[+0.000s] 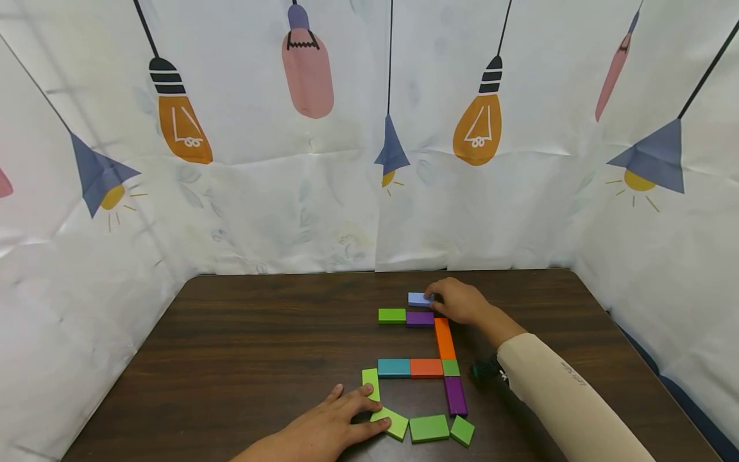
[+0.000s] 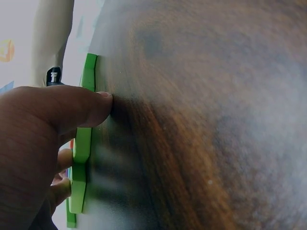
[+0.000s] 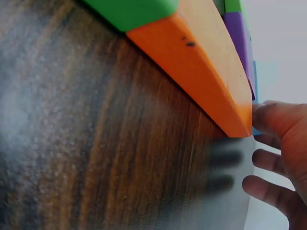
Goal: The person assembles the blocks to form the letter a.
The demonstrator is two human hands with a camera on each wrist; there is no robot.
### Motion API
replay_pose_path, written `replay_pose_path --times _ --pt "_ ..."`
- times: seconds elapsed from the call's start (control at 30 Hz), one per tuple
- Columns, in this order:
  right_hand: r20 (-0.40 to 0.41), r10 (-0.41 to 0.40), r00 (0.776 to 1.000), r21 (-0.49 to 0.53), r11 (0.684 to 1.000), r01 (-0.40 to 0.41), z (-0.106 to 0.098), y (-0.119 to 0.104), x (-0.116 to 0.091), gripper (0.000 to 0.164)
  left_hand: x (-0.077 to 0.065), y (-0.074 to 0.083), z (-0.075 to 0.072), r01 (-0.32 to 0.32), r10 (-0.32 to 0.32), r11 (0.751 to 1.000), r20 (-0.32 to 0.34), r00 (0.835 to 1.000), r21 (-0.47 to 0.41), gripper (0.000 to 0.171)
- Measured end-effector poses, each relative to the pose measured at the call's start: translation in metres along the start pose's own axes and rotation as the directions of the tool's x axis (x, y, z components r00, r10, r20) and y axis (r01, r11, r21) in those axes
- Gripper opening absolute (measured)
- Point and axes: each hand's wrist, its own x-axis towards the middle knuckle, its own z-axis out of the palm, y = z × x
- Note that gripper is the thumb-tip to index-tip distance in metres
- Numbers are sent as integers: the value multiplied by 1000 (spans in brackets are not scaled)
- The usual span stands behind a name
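Near the far edge of the table, my right hand (image 1: pixel 458 301) pinches the right end of a light blue block (image 1: pixel 416 299) between thumb and fingers. Just in front of that block lie a green block (image 1: pixel 392 316) and a purple block (image 1: pixel 419 319), end to end. An orange block (image 1: pixel 444 338) runs toward me from their right end; the right wrist view shows the thumb beside its far end. My left hand (image 1: pixel 326 423) rests with spread fingers over two lime blocks, an upper one (image 1: pixel 369 377) and an angled lower one (image 1: pixel 397 425), its fingertips touching them.
A teal block (image 1: pixel 394 368), a red-orange block (image 1: pixel 426 368) and a small green block (image 1: pixel 451 367) form a middle row. Below are a second purple block (image 1: pixel 455 396), a wide green block (image 1: pixel 430 428) and a tilted green piece (image 1: pixel 462 431). A patterned curtain (image 1: pixel 323 212) hangs behind the table (image 1: pixel 242 346).
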Motion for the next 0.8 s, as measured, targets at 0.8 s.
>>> replay_pose_path --times 0.8 --pt "-231 8 973 23 1000 -3 -15 6 -60 21 0 1 -1 19 -18 999 20 1000 -49 78"
